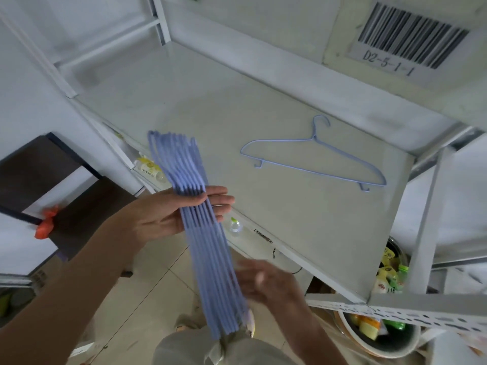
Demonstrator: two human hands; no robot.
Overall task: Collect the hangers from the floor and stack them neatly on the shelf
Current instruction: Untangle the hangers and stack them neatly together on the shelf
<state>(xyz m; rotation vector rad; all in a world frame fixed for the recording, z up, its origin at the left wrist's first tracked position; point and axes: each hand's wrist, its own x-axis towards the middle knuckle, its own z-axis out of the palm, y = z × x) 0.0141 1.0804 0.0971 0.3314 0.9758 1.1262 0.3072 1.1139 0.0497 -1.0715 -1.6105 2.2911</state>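
- While your left hand [168, 214] carries the bundle of hangers [203, 233] across its palm, thumb over the top and fingers straight beneath, keep that grip just where it is — near the middle of the bundle, where the weight balances.
- The bundle hangs in the air at the front edge of the shelf [184, 106], its far end already over the board and its near end down toward your knee; none of it rests on the shelf yet.
- Your right hand [266, 283] is blurred beside the lower end of the bundle. It looks spread and loose, touching or nearly touching the wires — whether it has hold of any I cannot tell.
- Use that hand to square the lower ends before you set anything down; the wires look fanned apart there, and a fanned bundle will likely slide when it lands.
- 1 single hanger [313, 159] already lies flat on the shelf, hook pointing to the back. Take it as your guide: turn the bundle so its hooks face the same way.
- Lower the bundle flat on top of that hanger, or just beside it, instead of dropping it from the edge.
- Mind the upright post [429, 214] at the right front corner, since a swinging end could catch on it.
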